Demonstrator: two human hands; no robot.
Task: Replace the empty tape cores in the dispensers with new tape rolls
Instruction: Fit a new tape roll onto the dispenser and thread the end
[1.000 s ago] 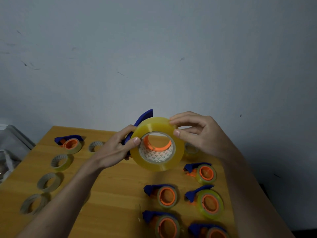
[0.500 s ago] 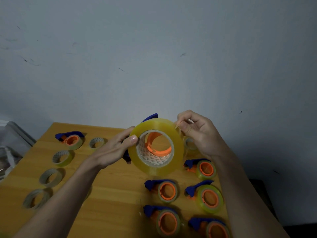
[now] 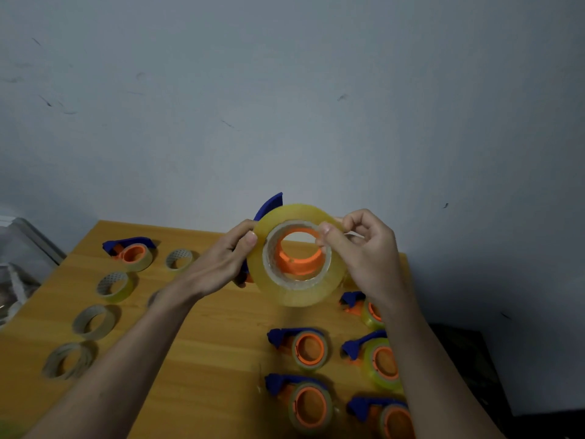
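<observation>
- The tape roll (image 3: 296, 289) sat raised over the bench (image 3: 202, 343), on the dispenser (image 3: 269, 205).
- The left hand (image 3: 221, 261) gripped its left rim; the right hand (image 3: 361, 245) pinched its upper right edge.
- It looked stiff, light and slick-sided, so best held by the outer rim.

Loose cores (image 3: 93, 321) left on table (image 3: 205, 359) (dispensers (image 3: 308, 348) right).

place: plain workroom | evidence: wooden table (image 3: 202, 359); scuffed grey wall (image 3: 285, 106); rows of dispensers (image 3: 308, 348)
</observation>
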